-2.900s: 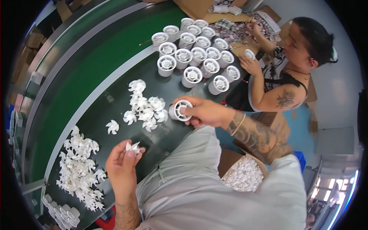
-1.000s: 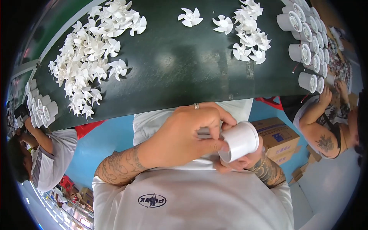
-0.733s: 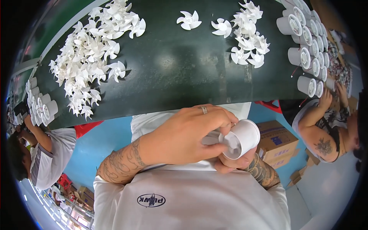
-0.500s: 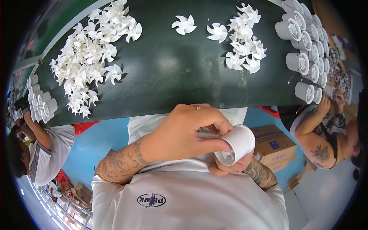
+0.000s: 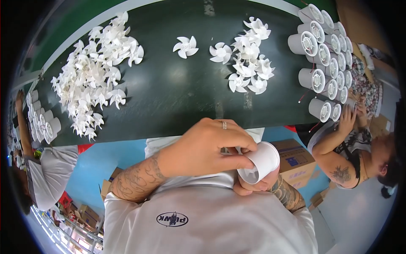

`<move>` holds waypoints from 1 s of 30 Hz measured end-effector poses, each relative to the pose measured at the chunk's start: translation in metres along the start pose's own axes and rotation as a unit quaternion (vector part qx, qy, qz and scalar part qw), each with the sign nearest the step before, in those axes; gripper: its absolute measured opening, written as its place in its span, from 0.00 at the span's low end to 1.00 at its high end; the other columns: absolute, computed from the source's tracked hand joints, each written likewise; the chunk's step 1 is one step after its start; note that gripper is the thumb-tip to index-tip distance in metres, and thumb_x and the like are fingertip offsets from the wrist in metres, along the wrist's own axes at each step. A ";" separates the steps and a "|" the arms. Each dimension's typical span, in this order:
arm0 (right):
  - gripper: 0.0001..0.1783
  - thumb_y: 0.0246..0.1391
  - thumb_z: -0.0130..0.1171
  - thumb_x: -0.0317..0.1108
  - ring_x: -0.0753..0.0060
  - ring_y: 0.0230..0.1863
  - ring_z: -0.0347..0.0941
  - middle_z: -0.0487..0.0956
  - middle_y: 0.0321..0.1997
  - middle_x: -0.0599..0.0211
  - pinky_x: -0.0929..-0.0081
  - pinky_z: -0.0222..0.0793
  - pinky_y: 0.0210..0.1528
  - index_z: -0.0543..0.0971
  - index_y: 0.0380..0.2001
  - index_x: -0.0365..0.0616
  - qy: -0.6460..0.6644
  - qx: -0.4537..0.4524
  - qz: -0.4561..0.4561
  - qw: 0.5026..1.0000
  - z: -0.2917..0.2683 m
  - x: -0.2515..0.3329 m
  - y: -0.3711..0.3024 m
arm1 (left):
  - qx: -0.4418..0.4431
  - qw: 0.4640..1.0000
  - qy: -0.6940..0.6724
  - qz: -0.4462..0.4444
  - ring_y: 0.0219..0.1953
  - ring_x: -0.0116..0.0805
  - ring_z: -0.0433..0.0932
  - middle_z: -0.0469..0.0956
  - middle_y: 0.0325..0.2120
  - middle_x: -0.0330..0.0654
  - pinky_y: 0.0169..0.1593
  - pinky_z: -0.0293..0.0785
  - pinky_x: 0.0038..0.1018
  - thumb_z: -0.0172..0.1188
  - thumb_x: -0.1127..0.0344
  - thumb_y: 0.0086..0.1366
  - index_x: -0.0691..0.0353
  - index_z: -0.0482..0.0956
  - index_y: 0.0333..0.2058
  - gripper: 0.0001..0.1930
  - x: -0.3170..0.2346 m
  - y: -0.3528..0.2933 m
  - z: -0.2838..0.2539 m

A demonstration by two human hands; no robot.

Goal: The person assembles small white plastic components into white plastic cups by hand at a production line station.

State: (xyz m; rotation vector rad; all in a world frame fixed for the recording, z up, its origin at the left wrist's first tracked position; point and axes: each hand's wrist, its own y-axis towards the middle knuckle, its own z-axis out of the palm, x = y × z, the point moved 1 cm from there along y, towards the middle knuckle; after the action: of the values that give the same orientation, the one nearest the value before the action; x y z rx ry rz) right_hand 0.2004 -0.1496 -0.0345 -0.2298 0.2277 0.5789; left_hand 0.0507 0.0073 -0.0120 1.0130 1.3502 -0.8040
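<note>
A white cylindrical fan housing (image 5: 267,160) is held tilted in front of my chest, its open end facing down and left. My right hand (image 5: 250,186) is wrapped round it from below and behind, partly hidden by it. My left hand (image 5: 211,146), wearing a ring, comes in from the left with thumb and forefinger closed at the rim of the open end. A white blade-like part (image 5: 250,174) shows inside the mouth. Whether the left fingertips also grip that part is hidden.
On the dark green table (image 5: 169,97) lie a large heap of white fan impellers (image 5: 95,70), a smaller group (image 5: 249,55) and a single impeller (image 5: 185,47). White housings are stacked right (image 5: 323,59) and left (image 5: 50,127). Co-workers sit either side; a carton (image 5: 294,161) stands below.
The view has shifted, so the table's things sit further left and a little lower. My hands keep nearly the same hold on the housing. The left co-worker's arm now stretches out over the table.
</note>
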 end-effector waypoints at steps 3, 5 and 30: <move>0.25 0.63 0.35 0.59 0.80 0.13 0.64 0.67 0.13 0.74 0.71 0.54 0.26 0.70 0.49 0.56 -0.024 -0.078 -0.016 0.997 0.009 0.001 0.005 | 0.022 0.987 -0.058 -0.149 0.41 0.40 0.80 0.81 0.38 0.46 0.44 0.77 0.30 0.72 0.67 0.47 0.63 0.79 0.43 0.22 -0.006 0.008 0.004; 0.24 0.63 0.35 0.58 0.81 0.12 0.63 0.67 0.13 0.74 0.71 0.54 0.25 0.70 0.49 0.56 -0.033 -0.057 -0.031 0.997 -0.005 -0.005 -0.001 | 0.042 0.991 -0.022 -0.124 0.39 0.38 0.80 0.81 0.35 0.45 0.43 0.77 0.31 0.73 0.68 0.46 0.62 0.80 0.42 0.22 -0.006 0.010 0.003; 0.20 0.55 0.44 0.42 0.77 0.13 0.57 0.67 0.16 0.73 0.70 0.55 0.30 0.70 0.49 0.48 -0.027 -0.069 -0.015 0.997 -0.021 -0.040 0.044 | 0.009 0.989 -0.022 -0.148 0.40 0.38 0.79 0.80 0.38 0.43 0.43 0.77 0.29 0.69 0.77 0.45 0.64 0.82 0.44 0.23 -0.010 -0.045 -0.024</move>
State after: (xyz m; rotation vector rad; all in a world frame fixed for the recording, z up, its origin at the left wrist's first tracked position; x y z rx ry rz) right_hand 0.1404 -0.1404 -0.0498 -0.3503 0.1312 0.5709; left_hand -0.0012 0.0114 -0.0064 0.8116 1.4773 -1.0550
